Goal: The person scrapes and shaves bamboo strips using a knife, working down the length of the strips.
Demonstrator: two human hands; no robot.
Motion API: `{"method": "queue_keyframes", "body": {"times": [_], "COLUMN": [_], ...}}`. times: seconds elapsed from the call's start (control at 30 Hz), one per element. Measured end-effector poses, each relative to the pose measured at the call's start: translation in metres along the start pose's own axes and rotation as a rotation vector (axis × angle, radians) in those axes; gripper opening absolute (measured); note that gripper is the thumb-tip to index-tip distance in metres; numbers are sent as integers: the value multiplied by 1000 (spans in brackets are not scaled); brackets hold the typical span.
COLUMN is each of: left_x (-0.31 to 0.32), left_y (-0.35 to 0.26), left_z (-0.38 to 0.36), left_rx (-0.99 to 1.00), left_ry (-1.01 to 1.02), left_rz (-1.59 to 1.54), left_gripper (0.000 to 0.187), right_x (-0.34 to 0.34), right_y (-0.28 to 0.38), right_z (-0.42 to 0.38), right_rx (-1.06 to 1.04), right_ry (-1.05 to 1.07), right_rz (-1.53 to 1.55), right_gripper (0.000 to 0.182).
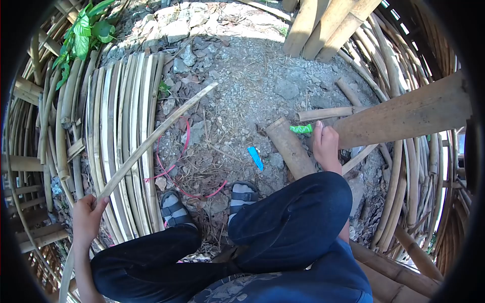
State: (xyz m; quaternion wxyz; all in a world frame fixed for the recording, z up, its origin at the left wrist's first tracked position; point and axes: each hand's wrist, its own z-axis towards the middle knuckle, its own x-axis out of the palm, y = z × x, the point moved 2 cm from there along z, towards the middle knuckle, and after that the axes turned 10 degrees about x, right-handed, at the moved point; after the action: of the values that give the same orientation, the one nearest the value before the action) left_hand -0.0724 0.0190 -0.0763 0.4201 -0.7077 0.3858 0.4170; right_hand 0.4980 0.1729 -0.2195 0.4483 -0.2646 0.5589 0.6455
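Observation:
My left hand (88, 217) is closed around a long split bamboo strip (151, 140). The strip slants up and away to the right, across a row of other strips, and its near end passes back beside my forearm. Beyond my right knee, my right hand (326, 144) is closed with the thumb on top; what it grips, if anything, is hidden. A green wrapper (301, 129) shows just left of its fingers, and whether they touch cannot be told. A short bamboo piece (292, 149) lies beside this hand, and a thick bamboo pole (404, 116) extends to its right.
Many split bamboo strips (121, 136) lie side by side at left. Pink twine (187, 136) loops over the ground near my sandals (177, 209). A blue scrap (255, 158) lies on the gravel. Upright bamboo posts (328, 30) stand at the back; bamboo poles (399, 166) line the right.

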Motion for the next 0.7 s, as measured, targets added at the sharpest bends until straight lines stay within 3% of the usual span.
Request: {"method": "queue_keyframes", "body": {"times": [0.17,0.23,0.27,0.33,0.53,0.7], "left_x": [-1,1,1,0,2,2], "left_y": [-9,-1,1,-2,3,-2], "left_z": [-3,-3,-3,-3,-2,-1], "left_rx": [-22,-12,4,-13,-10,-14], "left_ry": [-5,-8,-10,-6,-9,9], "left_rz": [27,27,31,24,0,-21], "left_gripper": [47,47,47,47,46,45], "right_x": [17,7,9,11,5,-47], "right_y": [-17,-2,-3,-8,-7,29], "right_z": [0,-3,-4,-4,-1,-6], "right_rx": [-71,123,122,-56,-271,-278], "right_ry": [77,92,92,-22,-199,-437], "right_rz": [36,229,231,251,113,156], "right_gripper": [26,24,24,21,18,19]}}
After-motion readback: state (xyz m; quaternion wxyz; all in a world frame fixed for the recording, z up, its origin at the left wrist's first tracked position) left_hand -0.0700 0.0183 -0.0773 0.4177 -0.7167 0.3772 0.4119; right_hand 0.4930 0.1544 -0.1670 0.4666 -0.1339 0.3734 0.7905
